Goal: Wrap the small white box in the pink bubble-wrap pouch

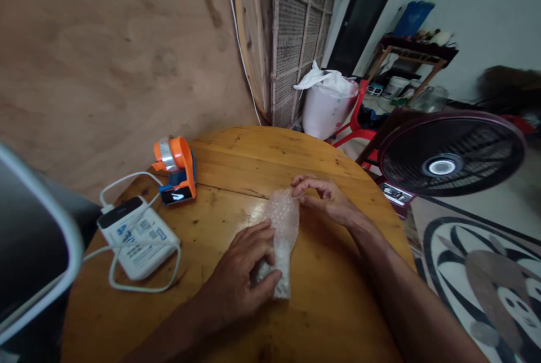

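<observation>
A strip of clear bubble wrap lies lengthwise on the round wooden table, wider at its far end and narrower towards me. My left hand rests over its near left side, with curled fingers and thumb gripping the narrow part. At the far right corner, my right hand has its thumb and index finger closed on the edge of the bubble wrap. Whether anything lies inside the wrap, I cannot tell.
An orange and blue tape dispenser stands at the table's back left. Nearer me is a white boxy device with looping white cables. A wooden panel borders the left; a fan and a white sack stand beyond the table.
</observation>
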`<state>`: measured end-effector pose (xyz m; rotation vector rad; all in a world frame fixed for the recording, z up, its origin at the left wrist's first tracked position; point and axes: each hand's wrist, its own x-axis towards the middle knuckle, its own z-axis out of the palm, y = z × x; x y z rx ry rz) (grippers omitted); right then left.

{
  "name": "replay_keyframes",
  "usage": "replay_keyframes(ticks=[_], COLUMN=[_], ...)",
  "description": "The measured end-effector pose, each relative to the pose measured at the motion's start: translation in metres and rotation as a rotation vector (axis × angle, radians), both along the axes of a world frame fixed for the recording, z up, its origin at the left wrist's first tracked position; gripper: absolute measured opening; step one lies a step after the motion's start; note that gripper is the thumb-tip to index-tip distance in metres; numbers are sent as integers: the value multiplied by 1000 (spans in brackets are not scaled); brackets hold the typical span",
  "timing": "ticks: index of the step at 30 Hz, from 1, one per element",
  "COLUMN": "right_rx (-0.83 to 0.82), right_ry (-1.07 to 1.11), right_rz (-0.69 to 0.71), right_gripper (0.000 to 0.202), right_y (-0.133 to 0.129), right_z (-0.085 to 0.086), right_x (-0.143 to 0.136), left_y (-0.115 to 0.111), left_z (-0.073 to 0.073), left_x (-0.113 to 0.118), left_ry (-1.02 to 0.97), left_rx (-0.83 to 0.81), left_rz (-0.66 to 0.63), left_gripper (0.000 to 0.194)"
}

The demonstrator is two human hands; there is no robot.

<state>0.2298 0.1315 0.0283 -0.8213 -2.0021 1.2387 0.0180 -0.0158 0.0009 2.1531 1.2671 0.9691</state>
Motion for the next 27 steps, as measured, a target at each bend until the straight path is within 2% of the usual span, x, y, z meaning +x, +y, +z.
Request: replay_keyframes(ticks=[6, 10, 13, 17, 22, 24, 27], right_rx=[-55, -62, -56, -98, -63, -66, -40], right_ry=[35, -12, -39, -44, -35, -36, -88], right_rz=[71, 57, 0, -121, -308, -283, -159], right_gripper=[22, 23, 26, 33, 25, 22, 29], right_y=[0, -1, 0, 5, 12, 12, 9], right_z=[6, 13, 12, 2, -10, -8, -2], right_x=[8, 13, 13, 5, 0, 3, 7], left_y=[-2, -3, -4, -4, -4, -4, -3], left_z=[2, 2, 2, 1, 2, 2, 3], left_x=[0, 1, 2, 3, 2, 2, 1], left_ry=[1, -4, -3, 8, 3, 0, -12], left_rx=[47, 60, 72, 79, 34, -8, -61], left_rz=[15, 20, 36, 68, 65, 62, 45], left_gripper=[13, 12, 10, 9, 9, 8, 8])
